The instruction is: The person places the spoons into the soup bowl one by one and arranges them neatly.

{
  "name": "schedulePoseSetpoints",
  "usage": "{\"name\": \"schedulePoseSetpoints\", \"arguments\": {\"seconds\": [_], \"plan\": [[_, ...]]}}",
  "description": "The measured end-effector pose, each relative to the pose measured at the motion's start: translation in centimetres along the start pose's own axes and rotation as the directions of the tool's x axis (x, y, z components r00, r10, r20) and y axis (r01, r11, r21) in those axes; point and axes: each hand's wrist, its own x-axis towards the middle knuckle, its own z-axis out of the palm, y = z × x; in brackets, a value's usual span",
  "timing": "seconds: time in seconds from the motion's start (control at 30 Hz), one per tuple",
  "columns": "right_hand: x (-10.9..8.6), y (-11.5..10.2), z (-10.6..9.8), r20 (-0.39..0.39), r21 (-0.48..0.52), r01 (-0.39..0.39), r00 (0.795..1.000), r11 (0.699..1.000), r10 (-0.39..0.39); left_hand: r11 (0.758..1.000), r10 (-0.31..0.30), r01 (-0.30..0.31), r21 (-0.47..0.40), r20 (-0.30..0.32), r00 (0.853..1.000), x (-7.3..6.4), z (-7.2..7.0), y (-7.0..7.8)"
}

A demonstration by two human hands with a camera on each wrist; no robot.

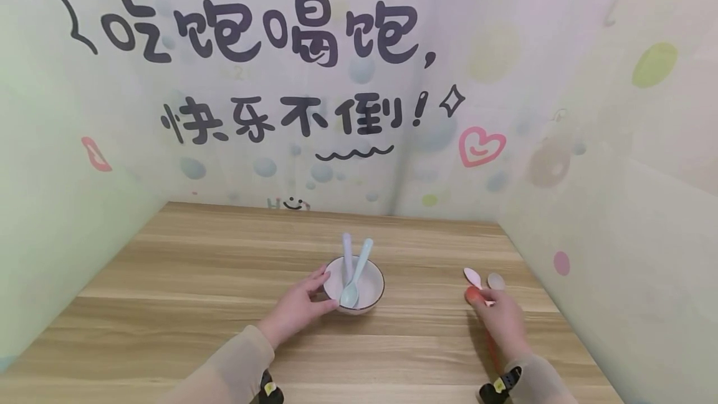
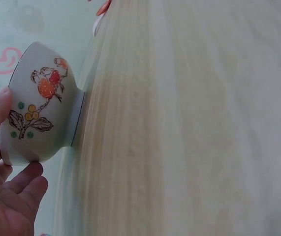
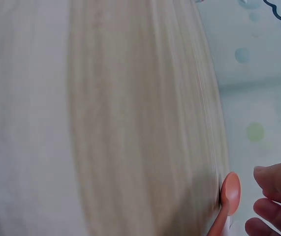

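white bowl [image 2: 34, 103], left wrist: strawberries [image 2: 46, 89], perhaps

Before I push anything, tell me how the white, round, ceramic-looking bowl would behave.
Pushed high, the bowl might tip: its foot is narrower than its rim. Looking ceramic, it could chip if knocked. The lavender plastic spoon and light-blue plastic spoon inside would probably shift.

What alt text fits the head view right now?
A person's left hand holds a white bowl on a wooden table, with a purple spoon and a pale blue spoon leaning in it. The right hand is beside an orange spoon, with a pink spoon and a whitish spoon just beyond.
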Motion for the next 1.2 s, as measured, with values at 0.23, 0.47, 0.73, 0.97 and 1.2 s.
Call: {"name": "schedulePoseSetpoints", "arguments": {"seconds": [0.23, 0.47, 0.73, 0.97, 1.2], "plan": [[-0.2, 0.7, -0.4, 0.01, -0.079, 0.014, 1.0, 0.997, -0.013, 1.0, -0.008, 0.008, -0.014, 0.005, 1.0, 0.0, 0.1, -0.1], [-0.9, 0.8, -0.7, 0.052, -0.142, -0.025, 0.998, 0.99, 0.032, 1.0, 0.005, -0.004, -0.016, 0.006, 1.0, 0.0, 0.0, -0.1], [-1.8, 0.7, -0.8, 0.088, -0.17, -0.053, 0.994, 0.984, 0.068, 1.0, 0.006, -0.005, -0.02, 0.009, 1.0, 0.0, 0.0, 0.0], [-2.2, 0.7, -0.7, 0.122, -0.172, -0.027, 0.991, 0.985, 0.049, 1.0, 0.012, -0.012, -0.006, 0.007, 1.0, -0.1, 0.0, 0.1], [-1.9, 0.3, 0.1, 0.119, -0.183, 0.014, 0.993, 0.983, 0.008, 1.0, 0.019, -0.019, -0.016, 0.006, 1.0, -0.2, 0.0, 0.1]]}}
